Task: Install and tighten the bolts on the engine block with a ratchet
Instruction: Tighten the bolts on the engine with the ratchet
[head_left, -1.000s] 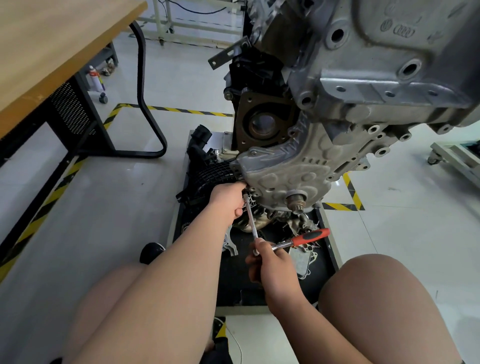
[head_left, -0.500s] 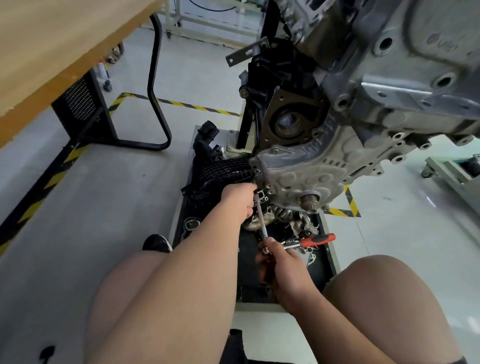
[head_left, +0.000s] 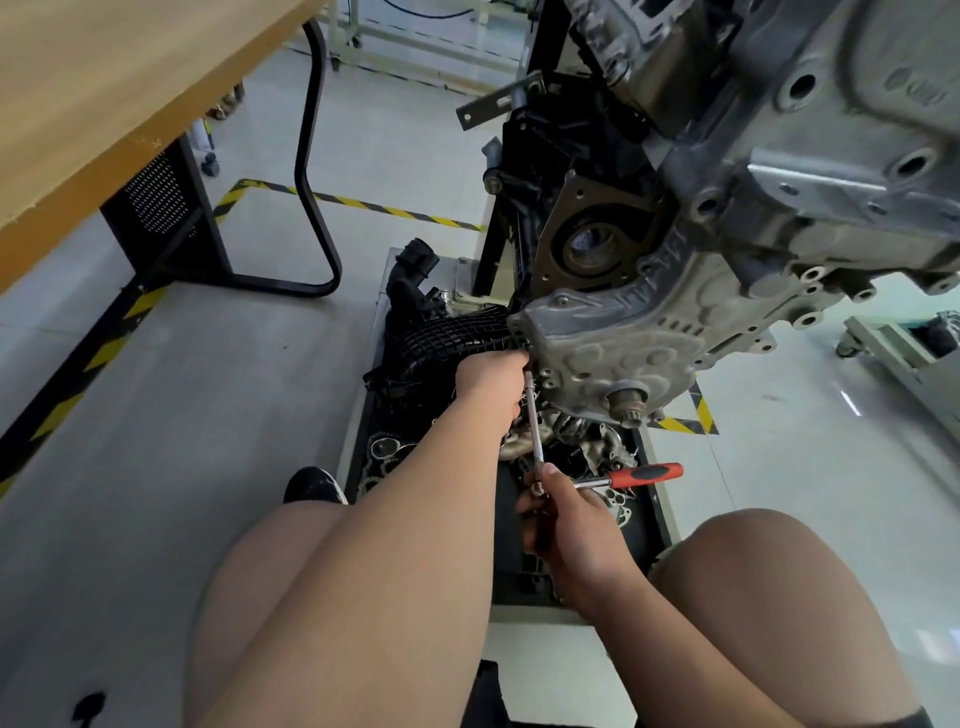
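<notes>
A grey engine block (head_left: 769, 218) hangs on a stand at the upper right, with a ribbed silver cover (head_left: 613, 358) at its lower end. My left hand (head_left: 491, 384) reaches up to the cover's lower left corner and grips the top of the ratchet's long chrome extension (head_left: 534, 426); the bolt there is hidden by my fingers. My right hand (head_left: 563, 514) grips the ratchet (head_left: 631, 477) at its head, where the extension meets it. The red and black handle sticks out to the right.
A black tray (head_left: 511, 561) on the floor under the engine holds a black intake manifold (head_left: 447, 343) and several loose metal parts. A wooden table (head_left: 104, 98) with black legs stands at the left. Yellow-black tape (head_left: 358, 205) marks the floor. My bare knees frame the tray.
The view has shifted left and closer to the engine. Both hands keep their hold on the extension and the ratchet; the handle still points right.
</notes>
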